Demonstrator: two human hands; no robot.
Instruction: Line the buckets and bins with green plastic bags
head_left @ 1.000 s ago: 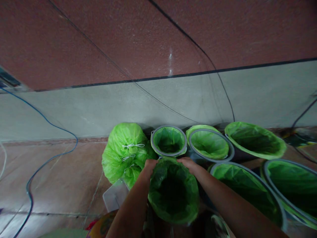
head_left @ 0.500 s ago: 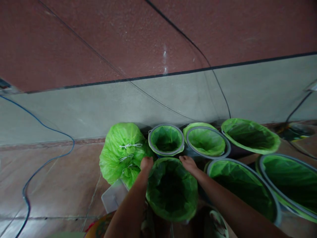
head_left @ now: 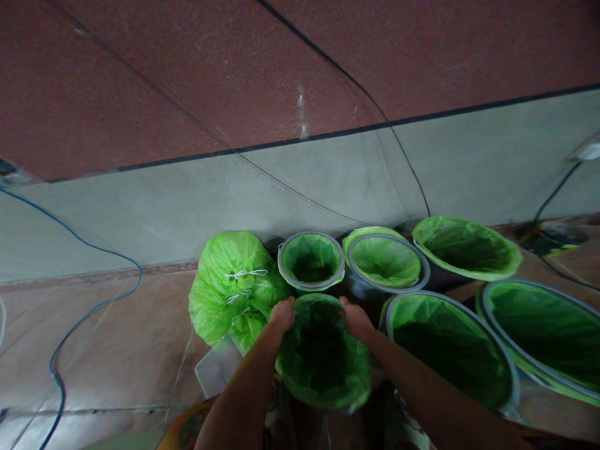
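Directly in front of me stands a bin lined with a green garbage bag (head_left: pixel 323 390), its mouth facing up and its inside dark. My left hand (head_left: pixel 282 314) grips the bag's edge at the far left of the rim, fingers closed. At the far right of the same rim my right hand (head_left: pixel 355 317) is closed on the edge too. Both thumbs and fingertips are partly hidden by the bag. Left of my left hand sit tied green garbage bags (head_left: pixel 225 294) with white ties.
Behind are a small lined bin (head_left: pixel 311 235), another lined bin (head_left: pixel 407 289) and a bag-lined bin (head_left: pixel 469 275) against the wall. To the right stand two larger lined bins (head_left: pixel 509 375). A pale plastic piece (head_left: pixel 218 365) and a blue cable (head_left: pixel 94 306) lie on the left.
My hands have drawn slightly closer together and a little lower on the bag's edge. The camera view has shifted slightly; the other bins stand as before.
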